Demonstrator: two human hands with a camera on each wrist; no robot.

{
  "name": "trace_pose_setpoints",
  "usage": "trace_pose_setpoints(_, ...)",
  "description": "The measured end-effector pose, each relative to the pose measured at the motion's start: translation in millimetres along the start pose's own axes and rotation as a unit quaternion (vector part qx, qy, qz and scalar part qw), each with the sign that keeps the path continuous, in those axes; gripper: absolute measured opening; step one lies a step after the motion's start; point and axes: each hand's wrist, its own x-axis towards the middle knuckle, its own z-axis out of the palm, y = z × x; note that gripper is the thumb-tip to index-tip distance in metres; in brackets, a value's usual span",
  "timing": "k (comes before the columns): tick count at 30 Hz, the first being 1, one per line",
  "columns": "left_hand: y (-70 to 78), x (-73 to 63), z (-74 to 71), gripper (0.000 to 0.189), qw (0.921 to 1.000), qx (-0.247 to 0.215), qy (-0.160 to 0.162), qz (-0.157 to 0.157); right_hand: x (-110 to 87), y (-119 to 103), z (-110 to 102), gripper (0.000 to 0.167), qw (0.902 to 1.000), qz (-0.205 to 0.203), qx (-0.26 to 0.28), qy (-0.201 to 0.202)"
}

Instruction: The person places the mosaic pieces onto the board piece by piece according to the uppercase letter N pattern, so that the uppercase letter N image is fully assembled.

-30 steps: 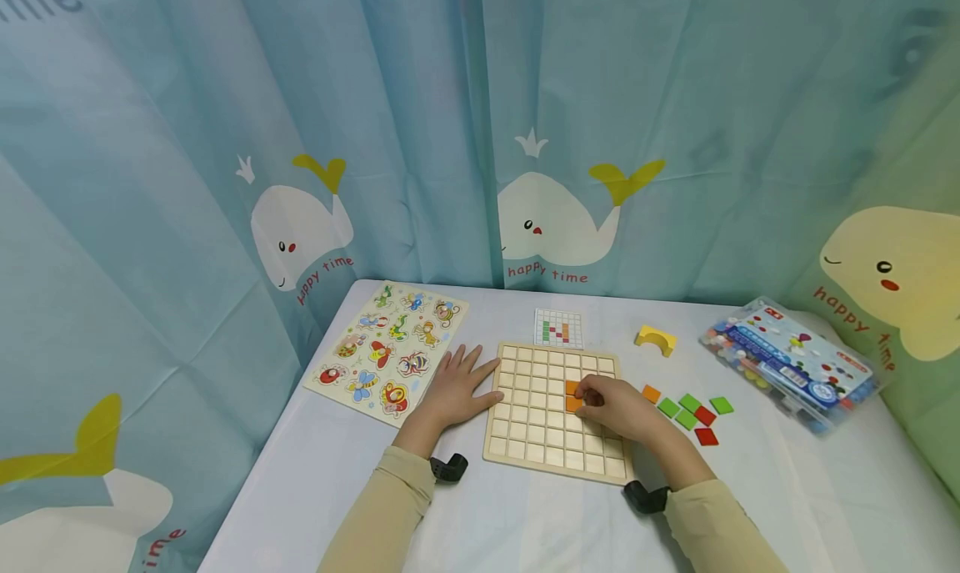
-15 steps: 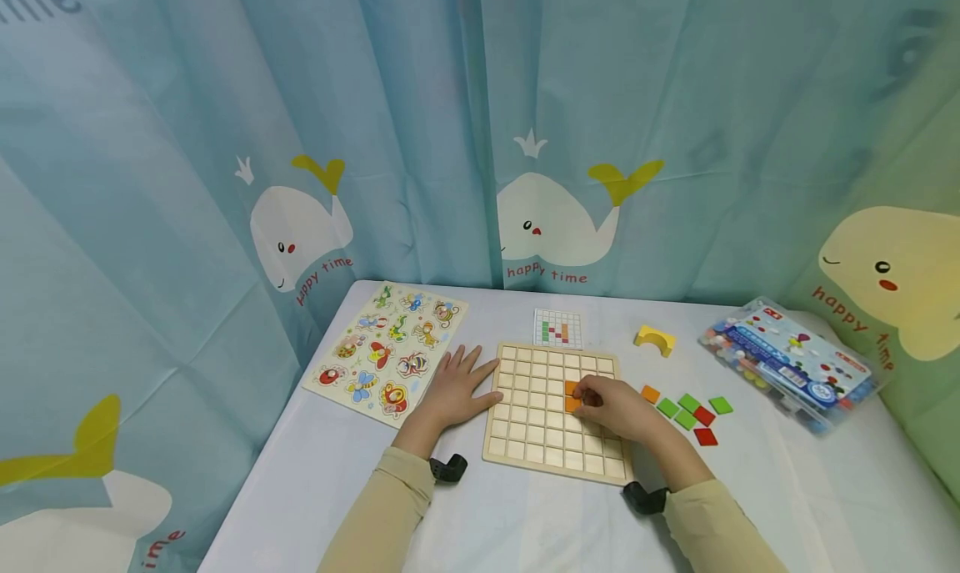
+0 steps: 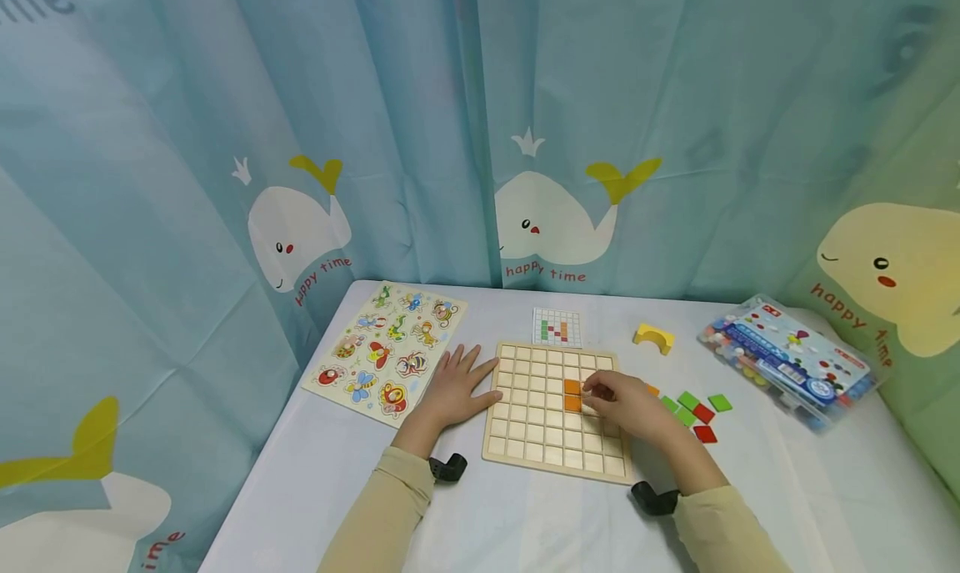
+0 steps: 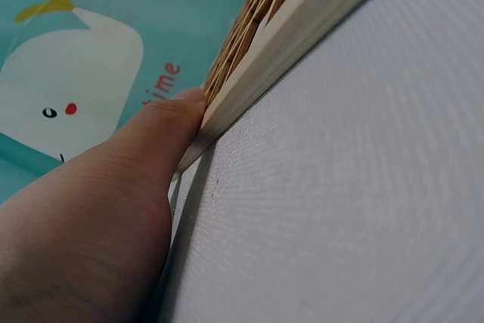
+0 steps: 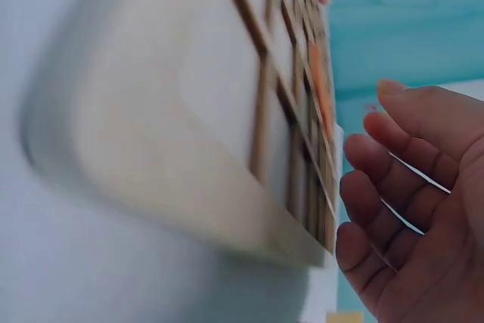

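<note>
A wooden grid board (image 3: 527, 429) lies on the table with two orange tiles, an upper one (image 3: 572, 387) and a lower one (image 3: 573, 403), in adjoining cells. My left hand (image 3: 452, 389) rests flat on its left side, fingers spread. In the left wrist view the thumb (image 4: 170, 122) touches the board's edge. Over the board's right part, just right of the orange tiles, is my right hand (image 3: 628, 403). Its fingers are loosely bent and hold nothing, as the right wrist view shows. Behind the board lies a small pattern card (image 3: 557, 316) with coloured squares.
Loose green tiles (image 3: 720, 403) and red tiles (image 3: 705, 434) lie right of the board. A yellow arch block (image 3: 655, 338) and a clear plastic box (image 3: 795, 356) of colourful pieces stand farther back. A picture board with insects (image 3: 390, 348) lies at the left.
My right hand has let go of the orange tiles and drawn back slightly to the right, so both tiles now show fully. The left hand stays in place.
</note>
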Motion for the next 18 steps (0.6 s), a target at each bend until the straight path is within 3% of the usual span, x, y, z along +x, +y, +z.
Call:
trace_pose_setpoints(11, 0.0, -0.4, 0.2, 0.072, 1.0000, 0.004, 0.000, -0.001, -22.3, 17.4, -46.3, 0.030, 0.9971, 0.034, -0.020, 0.065)
trace_pose_setpoints(18, 1.3, -0.1, -1.9, 0.072, 1.0000, 0.001, -0.004, -0.004, -29.1, 42.7, -60.2, 0.042, 0.9949, 0.066, -0.029, 0.071)
